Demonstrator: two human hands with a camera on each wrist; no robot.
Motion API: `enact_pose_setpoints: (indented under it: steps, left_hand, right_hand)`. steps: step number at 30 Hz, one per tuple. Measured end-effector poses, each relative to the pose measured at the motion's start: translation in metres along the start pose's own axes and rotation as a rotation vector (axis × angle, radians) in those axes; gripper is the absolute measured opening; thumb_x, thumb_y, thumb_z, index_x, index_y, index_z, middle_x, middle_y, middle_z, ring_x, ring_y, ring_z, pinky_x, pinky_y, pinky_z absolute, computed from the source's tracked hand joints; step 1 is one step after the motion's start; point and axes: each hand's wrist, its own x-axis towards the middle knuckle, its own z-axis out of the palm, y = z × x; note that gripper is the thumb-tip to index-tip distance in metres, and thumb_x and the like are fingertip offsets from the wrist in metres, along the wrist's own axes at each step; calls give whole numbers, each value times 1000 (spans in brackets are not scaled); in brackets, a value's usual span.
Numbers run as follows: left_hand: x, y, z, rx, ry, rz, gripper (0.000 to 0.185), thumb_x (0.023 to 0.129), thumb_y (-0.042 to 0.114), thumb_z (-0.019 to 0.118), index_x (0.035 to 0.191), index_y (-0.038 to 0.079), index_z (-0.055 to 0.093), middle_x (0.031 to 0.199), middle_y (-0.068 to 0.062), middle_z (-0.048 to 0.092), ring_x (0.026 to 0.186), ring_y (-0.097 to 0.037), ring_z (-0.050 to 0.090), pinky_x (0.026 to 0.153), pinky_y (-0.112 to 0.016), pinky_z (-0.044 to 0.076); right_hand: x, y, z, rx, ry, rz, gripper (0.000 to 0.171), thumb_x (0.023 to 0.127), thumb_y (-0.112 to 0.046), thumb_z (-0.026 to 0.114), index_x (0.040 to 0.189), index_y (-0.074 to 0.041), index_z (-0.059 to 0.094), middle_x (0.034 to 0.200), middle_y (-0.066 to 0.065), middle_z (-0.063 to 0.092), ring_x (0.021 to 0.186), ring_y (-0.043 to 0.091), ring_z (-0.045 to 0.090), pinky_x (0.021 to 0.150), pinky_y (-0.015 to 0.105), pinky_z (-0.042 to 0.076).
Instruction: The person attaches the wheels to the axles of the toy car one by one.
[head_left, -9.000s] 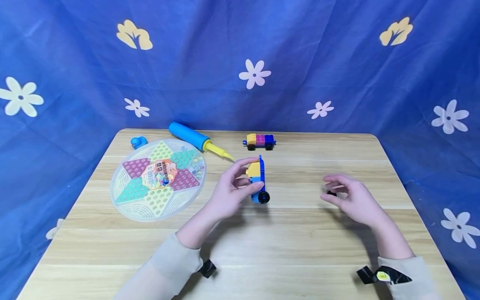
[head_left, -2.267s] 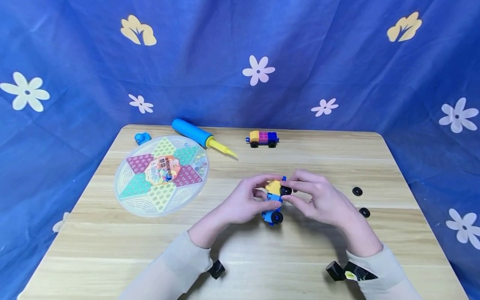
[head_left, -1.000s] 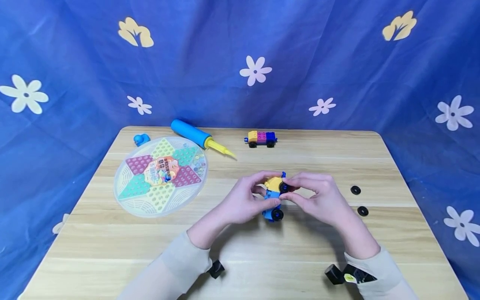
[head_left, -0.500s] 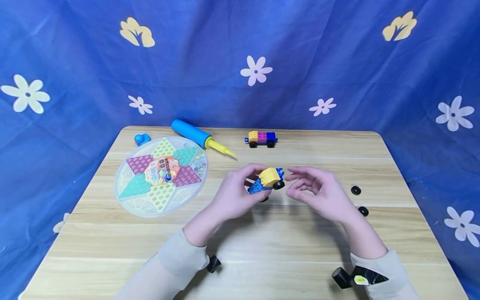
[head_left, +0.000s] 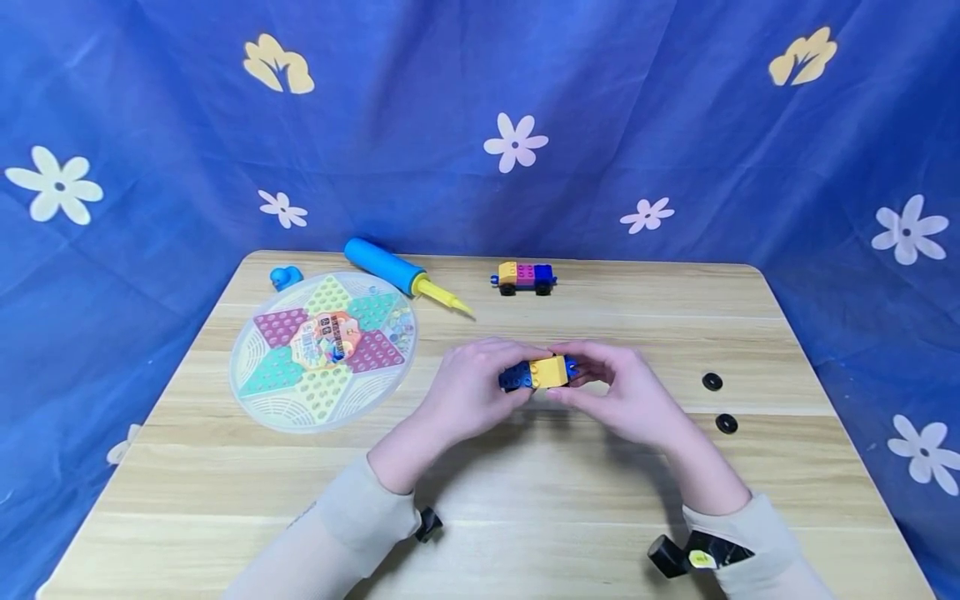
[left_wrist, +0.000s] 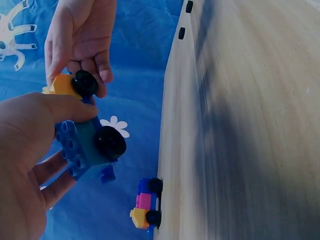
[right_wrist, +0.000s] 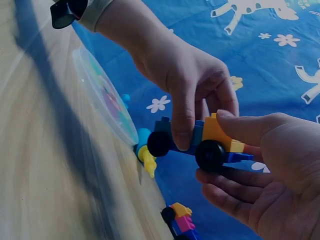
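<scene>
Both hands hold a small building-block car above the middle of the table. It has a yellow sloped brick, blue bricks, a dark blue base and black wheels. My left hand grips the blue part between thumb and fingers, with studs showing in the left wrist view. At the yellow end, my right hand has its thumb on the yellow brick and its fingers under and behind the near black wheel. The car's far-side wheels are hidden in the right wrist view.
Two black tyres lie on the wooden table to the right. A finished-looking block car stands at the back. A blue-and-yellow hand pump, a round Chinese checkers board and a blue toy duck are at the left.
The right hand pressed a black wheel onto the car's yellow end, then let go. The left hand turned the car level, and the right hand has taken the yellow end again.
</scene>
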Motion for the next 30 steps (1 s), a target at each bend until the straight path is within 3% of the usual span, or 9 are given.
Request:
enact_pose_setpoints:
  steps: [8, 12, 16, 21, 26, 30]
  left_hand:
    - [0, -1, 3, 6, 28, 39, 49, 78, 9, 91, 124, 23, 79, 114, 8, 78, 107, -15, 72, 85, -39, 60]
    - [-1, -3, 4, 11, 64, 60, 47, 78, 9, 92, 122, 22, 79, 114, 7, 78, 108, -15, 72, 83, -38, 60]
    - [-1, -7, 3, 16, 100, 53, 47, 79, 13, 94, 122, 19, 78, 122, 4, 75, 114, -17, 69, 91, -38, 60]
    - [-2, -11, 0, -69, 132, -83, 62, 78, 16, 97, 134, 17, 71, 139, 1, 66, 127, -20, 62, 102, -42, 55]
    - [-5, -15, 3, -251, 131, -274, 66, 84, 17, 92, 143, 19, 63, 142, 1, 60, 128, -19, 59, 98, -40, 57]
    - [-6, -16, 7, -417, 125, -366, 63, 91, 19, 87, 146, 21, 59, 141, 2, 61, 124, -25, 63, 94, -39, 60]
  right_hand:
    - [0, 7, 10, -87, 98, -114, 39, 88, -18, 90, 124, -13, 78, 119, -5, 77, 105, 15, 73, 94, 35, 60]
    - [-2, 12, 14, -35, 152, -167, 39, 84, -8, 92, 121, -8, 79, 117, -1, 78, 104, 18, 74, 92, 33, 60]
    - [-3, 17, 16, 28, 203, -230, 42, 78, 4, 93, 117, -3, 78, 114, 6, 78, 102, 22, 74, 92, 32, 60]
    - [-5, 21, 15, -1, 293, -290, 47, 71, 8, 96, 114, -1, 79, 110, 10, 79, 101, 22, 75, 90, 29, 60]
    - [-5, 25, 14, -68, 360, -335, 48, 66, 7, 98, 110, -3, 80, 109, 9, 79, 100, 22, 75, 91, 26, 59]
    - [-2, 31, 16, -111, 409, -413, 48, 65, 4, 99, 108, -3, 80, 108, 10, 79, 97, 25, 76, 91, 26, 59]
